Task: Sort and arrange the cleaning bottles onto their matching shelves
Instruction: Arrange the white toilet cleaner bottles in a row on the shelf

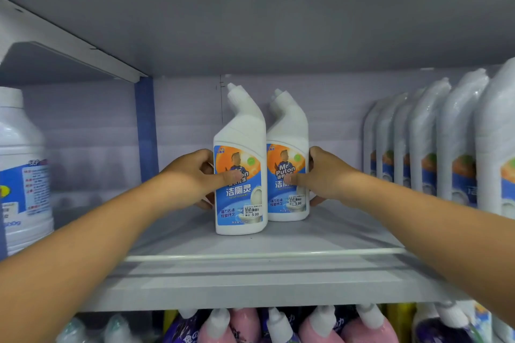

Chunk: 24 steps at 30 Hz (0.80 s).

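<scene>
Lower shelf, near: pink bottles [245, 326]. Middle shelf [250, 281]: left hand [195, 172] grips left bottle [239, 164], thumb across label; right hand [326, 175] grips right bottle [288, 159], fingers wrapped behind. Both upright, touching, mid-shelf. Wrapped row [434, 142] right; big jug [22, 170] left.

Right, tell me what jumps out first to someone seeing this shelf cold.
Two white angled-neck toilet cleaner bottles stand upright side by side mid-shelf: the left hand grips the left bottle, the right hand grips the right bottle. A shrink-wrapped row of matching bottles lines the shelf's right side, and pink bottles fill the shelf below.
</scene>
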{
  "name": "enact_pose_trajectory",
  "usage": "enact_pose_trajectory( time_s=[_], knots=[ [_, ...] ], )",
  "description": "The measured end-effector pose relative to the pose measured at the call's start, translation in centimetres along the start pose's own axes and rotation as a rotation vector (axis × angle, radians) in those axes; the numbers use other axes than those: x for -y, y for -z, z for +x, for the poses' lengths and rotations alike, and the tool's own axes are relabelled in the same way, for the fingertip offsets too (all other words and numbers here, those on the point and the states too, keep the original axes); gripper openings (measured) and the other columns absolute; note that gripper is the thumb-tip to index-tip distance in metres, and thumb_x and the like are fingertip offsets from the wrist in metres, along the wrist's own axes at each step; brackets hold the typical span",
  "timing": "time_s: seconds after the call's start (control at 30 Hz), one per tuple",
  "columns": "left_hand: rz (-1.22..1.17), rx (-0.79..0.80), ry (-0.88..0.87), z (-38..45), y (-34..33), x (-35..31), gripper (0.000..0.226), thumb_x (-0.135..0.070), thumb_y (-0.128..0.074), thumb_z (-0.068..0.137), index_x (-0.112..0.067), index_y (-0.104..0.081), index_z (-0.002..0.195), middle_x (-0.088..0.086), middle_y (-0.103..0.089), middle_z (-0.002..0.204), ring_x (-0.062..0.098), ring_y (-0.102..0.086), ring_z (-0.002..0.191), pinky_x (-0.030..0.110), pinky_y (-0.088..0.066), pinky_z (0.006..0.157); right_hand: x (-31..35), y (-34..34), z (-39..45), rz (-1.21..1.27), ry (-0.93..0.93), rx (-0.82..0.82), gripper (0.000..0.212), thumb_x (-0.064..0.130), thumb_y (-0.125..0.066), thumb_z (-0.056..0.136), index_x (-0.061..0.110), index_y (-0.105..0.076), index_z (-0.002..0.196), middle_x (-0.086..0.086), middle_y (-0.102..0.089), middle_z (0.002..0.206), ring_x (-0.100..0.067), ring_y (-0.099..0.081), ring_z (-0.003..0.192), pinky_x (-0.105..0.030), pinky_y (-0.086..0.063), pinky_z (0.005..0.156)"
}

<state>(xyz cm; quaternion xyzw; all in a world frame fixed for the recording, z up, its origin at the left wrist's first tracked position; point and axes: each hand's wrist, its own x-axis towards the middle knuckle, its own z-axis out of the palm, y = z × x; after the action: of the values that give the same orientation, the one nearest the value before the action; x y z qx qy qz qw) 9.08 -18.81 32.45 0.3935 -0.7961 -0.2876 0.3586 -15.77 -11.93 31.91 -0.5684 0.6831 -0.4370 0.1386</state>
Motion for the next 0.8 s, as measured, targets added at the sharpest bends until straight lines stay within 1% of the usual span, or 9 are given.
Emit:
enact_pose_trajectory(
  time_s=[0.13, 0.23, 0.33, 0.47, 0.57, 0.6, 0.67, 0.73, 0.8],
  knots=[
    [-0.054, -0.043, 0.043, 0.2, 0.1, 0.0, 0.074, -0.057, -0.084, 0.05, -0.018, -0.063, 0.108, 0.001, -0.076, 0.099, 0.02, -0.078, 0.081, 0.047, -0.065, 0.076, -0.2, -0.1, 0.2, 0.005, 0.003, 0.002, 0.032, 0.026, -0.074, 0.093, 0.018, -0.052, 0.114, -0.002, -0.068, 0.112, -0.023, -0.072, 0.094, -0.046, -0.065, 0.07],
    [-0.054, -0.041, 0.049, 0.3, 0.1, 0.1, 0.052, -0.042, -0.086, 0.07, -0.017, -0.063, 0.108, 0.002, -0.076, 0.098, 0.021, -0.078, 0.082, 0.048, -0.064, 0.08, -0.4, -0.2, 0.5, -0.003, -0.006, -0.006, 0.035, 0.028, -0.075, 0.091, 0.018, -0.051, 0.114, -0.004, -0.068, 0.112, -0.026, -0.073, 0.093, -0.047, -0.065, 0.069],
    [-0.021, -0.017, 0.061, 0.5, 0.3, 0.1, 0.045, -0.039, -0.084, 0.076, -0.019, -0.062, 0.11, 0.002, -0.075, 0.104, 0.021, -0.078, 0.087, 0.047, -0.064, 0.081, -0.3, -0.1, 0.5, -0.019, -0.01, 0.013, 0.037, 0.03, -0.075, 0.091, 0.017, -0.05, 0.115, -0.004, -0.067, 0.113, -0.026, -0.072, 0.094, -0.047, -0.065, 0.071],
    [-0.02, -0.009, 0.117, -0.2, 0.5, -0.4, 0.057, -0.045, -0.085, 0.074, -0.021, -0.059, 0.119, 0.001, -0.074, 0.111, 0.019, -0.077, 0.092, 0.044, -0.064, 0.083, 0.4, 0.5, 0.0, -0.069, -0.021, 0.042, 0.039, 0.036, -0.077, 0.089, 0.016, -0.056, 0.115, -0.005, -0.07, 0.113, -0.026, -0.073, 0.095, -0.047, -0.065, 0.076],
    [-0.121, -0.059, 0.153, -0.8, 0.2, -0.1, 0.084, -0.047, -0.09, 0.067, -0.024, -0.049, 0.137, -0.003, -0.067, 0.125, 0.019, -0.073, 0.103, 0.046, -0.062, 0.087, 0.4, 0.3, -0.2, 0.019, -0.042, 0.006, 0.039, 0.035, -0.078, 0.088, 0.016, -0.055, 0.114, -0.005, -0.07, 0.113, -0.026, -0.073, 0.094, -0.048, -0.065, 0.075],
    [-0.196, -0.042, 0.162, -0.8, -0.1, 0.3, 0.087, -0.047, -0.09, 0.066, -0.025, -0.049, 0.14, -0.003, -0.068, 0.126, 0.019, -0.073, 0.106, 0.047, -0.061, 0.09, 0.3, 0.1, -0.2, 0.038, -0.047, -0.009, 0.039, 0.034, -0.078, 0.089, 0.017, -0.054, 0.114, -0.005, -0.069, 0.113, -0.027, -0.072, 0.095, -0.049, -0.065, 0.076],
    [-0.302, 0.043, 0.178, -1.1, -0.8, 0.8, 0.068, -0.045, -0.083, 0.075, -0.023, -0.058, 0.133, -0.004, -0.074, 0.121, 0.018, -0.072, 0.109, 0.046, -0.058, 0.094, 0.0, -0.5, 0.0, 0.036, -0.044, -0.035, 0.037, 0.035, -0.076, 0.09, 0.018, -0.054, 0.115, -0.005, -0.068, 0.114, -0.027, -0.07, 0.097, -0.049, -0.064, 0.08],
    [-0.31, 0.086, 0.173, -1.4, -1.3, 0.9, 0.045, -0.041, -0.074, 0.087, -0.021, -0.064, 0.126, -0.005, -0.076, 0.117, 0.015, -0.072, 0.109, 0.038, -0.059, 0.089, -0.3, -0.8, 0.2, 0.021, -0.035, -0.046, 0.031, 0.036, -0.074, 0.091, 0.019, -0.056, 0.111, -0.006, -0.069, 0.113, -0.028, -0.07, 0.098, -0.049, -0.063, 0.084],
    [-0.295, 0.078, 0.157, -1.4, -1.4, 1.1, 0.039, -0.04, -0.071, 0.091, -0.022, -0.065, 0.125, -0.007, -0.076, 0.116, 0.013, -0.072, 0.109, 0.036, -0.06, 0.087, -0.1, -0.7, 0.1, 0.016, -0.031, -0.033, 0.019, 0.035, -0.072, 0.093, 0.021, -0.059, 0.097, -0.008, -0.072, 0.11, -0.03, -0.072, 0.098, -0.051, -0.062, 0.086]
  ],
)
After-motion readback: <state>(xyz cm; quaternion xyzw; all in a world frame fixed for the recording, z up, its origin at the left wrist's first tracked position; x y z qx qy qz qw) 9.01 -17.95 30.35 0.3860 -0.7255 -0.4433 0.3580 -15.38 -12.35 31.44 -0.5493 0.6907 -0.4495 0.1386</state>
